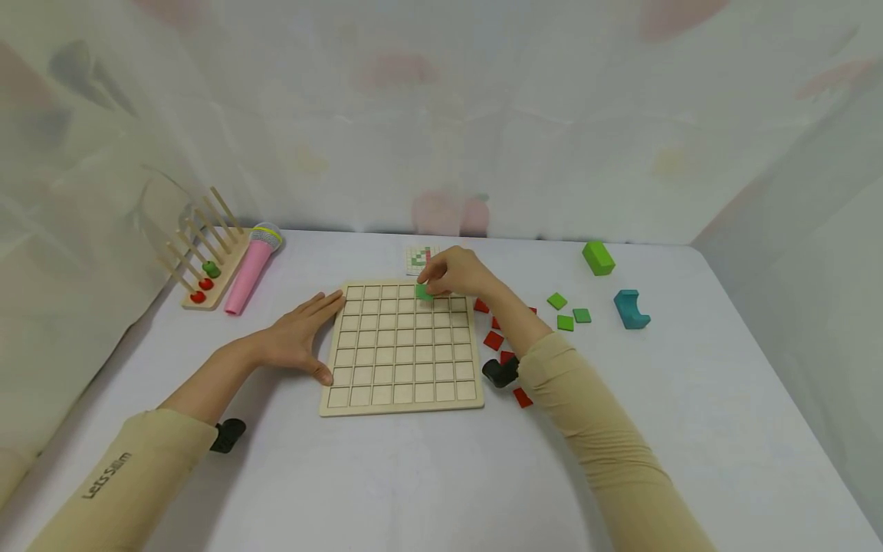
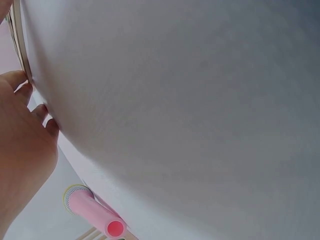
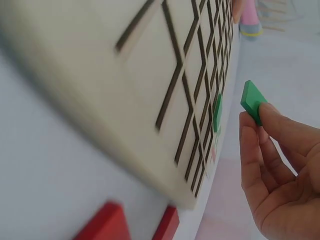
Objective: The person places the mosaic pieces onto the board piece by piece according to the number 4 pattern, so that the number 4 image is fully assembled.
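Between thumb and fingertips my right hand [image 1: 455,272] pinches a green square tile [image 3: 253,101]. It holds the tile over the far edge of a wooden grid board [image 1: 402,409]. In the right wrist view a second green tile [image 3: 217,113] lies on the board's grid beneath the held one. My left hand [image 1: 293,337] is spread along the board's left edge, fingertips at the far corner and thumb lower down. In the left wrist view its fingers reach the board's side.
Red tiles [image 1: 493,340] are scattered right of the board, with green tiles [image 1: 566,323] beyond. A pattern card [image 1: 416,261] lies behind it. A pink microphone [image 1: 250,276] and pegged wooden rack [image 1: 221,285] stand left; a green block [image 1: 598,258] and teal curved piece [image 1: 629,310] lie right.
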The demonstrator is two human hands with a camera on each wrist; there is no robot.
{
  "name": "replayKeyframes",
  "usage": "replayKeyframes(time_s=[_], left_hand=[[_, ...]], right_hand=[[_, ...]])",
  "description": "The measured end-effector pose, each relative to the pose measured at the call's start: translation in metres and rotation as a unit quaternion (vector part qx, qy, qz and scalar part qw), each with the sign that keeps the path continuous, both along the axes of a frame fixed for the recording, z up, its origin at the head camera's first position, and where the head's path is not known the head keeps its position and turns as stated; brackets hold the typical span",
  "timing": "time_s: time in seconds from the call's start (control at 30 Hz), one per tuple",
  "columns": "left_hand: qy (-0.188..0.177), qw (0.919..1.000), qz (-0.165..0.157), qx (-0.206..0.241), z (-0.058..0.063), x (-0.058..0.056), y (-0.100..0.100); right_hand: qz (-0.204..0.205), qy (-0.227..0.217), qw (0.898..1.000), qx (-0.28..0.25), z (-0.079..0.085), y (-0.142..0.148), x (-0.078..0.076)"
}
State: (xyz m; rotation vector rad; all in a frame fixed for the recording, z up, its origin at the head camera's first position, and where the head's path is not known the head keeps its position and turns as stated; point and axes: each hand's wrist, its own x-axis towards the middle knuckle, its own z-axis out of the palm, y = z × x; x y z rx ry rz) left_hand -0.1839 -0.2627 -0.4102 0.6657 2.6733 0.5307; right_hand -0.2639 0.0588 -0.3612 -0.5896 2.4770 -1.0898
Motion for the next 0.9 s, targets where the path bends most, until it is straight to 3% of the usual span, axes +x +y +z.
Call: replayKeyframes(time_s=[0.5,0.9], left_hand=[[-0.002,1.0000,0.000,-0.002,0.003,0.001,0.002],[0.001,1.0000,-0.002,-0.003,0.001,0.000,0.001]], right_hand=[[-0.020,-0.009,1.000,0.000,-0.010,-0.033,0.004],[0.002,0.018,0.999,0.033,-0.013,-0.038,0.007]])
